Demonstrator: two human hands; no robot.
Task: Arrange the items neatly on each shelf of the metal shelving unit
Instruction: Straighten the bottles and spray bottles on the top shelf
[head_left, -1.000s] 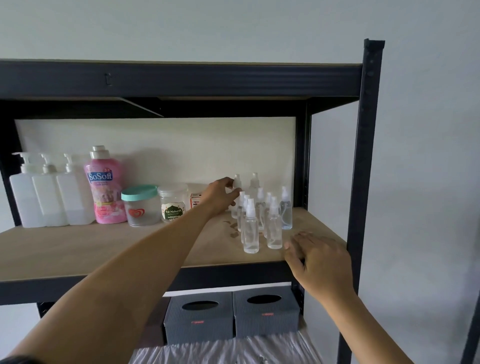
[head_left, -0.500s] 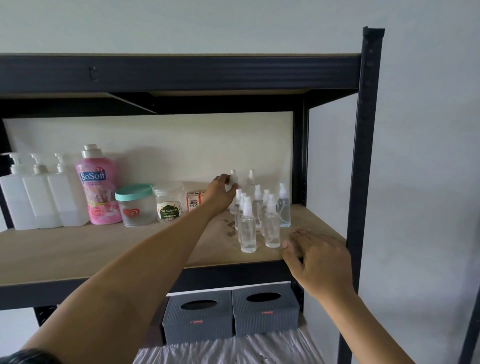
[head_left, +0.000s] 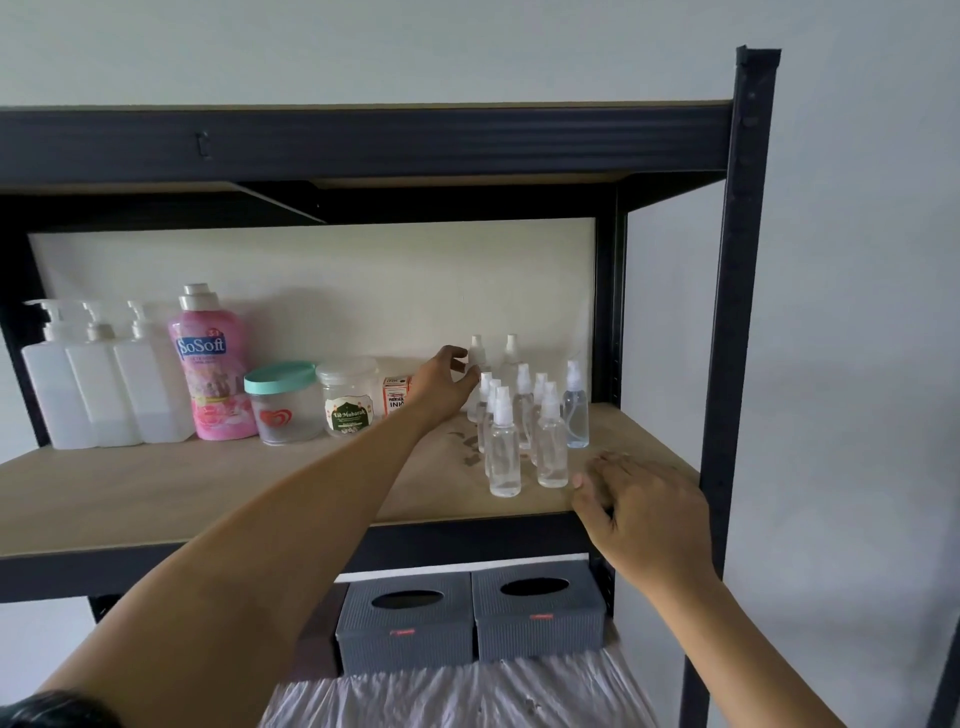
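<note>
The left hand (head_left: 441, 387) pinches the rear-left spray bottle (head_left: 477, 358) near its cap; keep it upright, clear of the bottles just right. The right hand (head_left: 641, 512), fingers relaxed, rests on the shelf (head_left: 208, 488) edge.

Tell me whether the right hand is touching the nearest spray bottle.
Apart. The head view shows bare shelf between the right hand and the nearest spray bottle.

We see a shelving frame (head_left: 746, 260) of matt black metal carrying a shelf board (head_left: 156, 493) with a pale, smooth wood-look surface, stained near the clear, glossy plastic spray bottles (head_left: 504, 452). The pump bottles (head_left: 98, 384) look like translucent matt plastic, the pink bottle (head_left: 210, 374) glossy plastic. Below, we see grey ribbed tissue boxes (head_left: 537, 618) and crinkled, shiny plastic sheeting (head_left: 467, 696).
</note>
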